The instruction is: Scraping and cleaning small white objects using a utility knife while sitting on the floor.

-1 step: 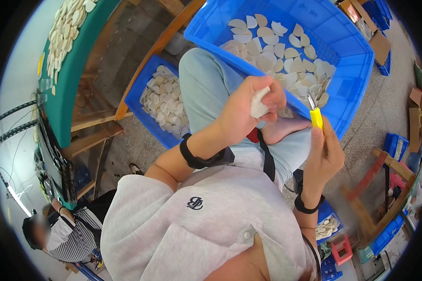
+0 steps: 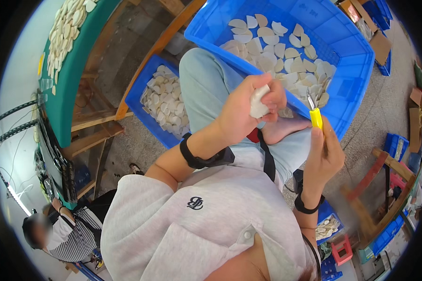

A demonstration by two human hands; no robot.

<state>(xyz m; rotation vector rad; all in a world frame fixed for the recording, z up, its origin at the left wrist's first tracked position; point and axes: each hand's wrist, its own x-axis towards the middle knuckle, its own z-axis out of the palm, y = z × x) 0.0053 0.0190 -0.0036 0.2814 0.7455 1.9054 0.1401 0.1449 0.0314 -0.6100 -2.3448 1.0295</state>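
Note:
My left hand [image 2: 249,105] is closed around a small off-white piece [image 2: 259,104], its fingers curled over part of it. To its right, my right hand [image 2: 324,152] grips a peeler [image 2: 316,117] by its yellow handle, the metal blade end pointing up and away from me. The peeler and the white piece are apart. Just beyond both hands stands a large blue bin [image 2: 349,86] with many flat, rounded off-white pieces [image 2: 293,65] scattered over its bottom.
A smaller blue bin [image 2: 135,99] heaped with similar pieces stands left of my knee. Farther left, more pieces lie on a green-topped table [image 2: 75,51]. A person [image 2: 72,234] is at the lower left. Wooden frames [image 2: 387,187] and a cardboard box [image 2: 415,119] are at the right.

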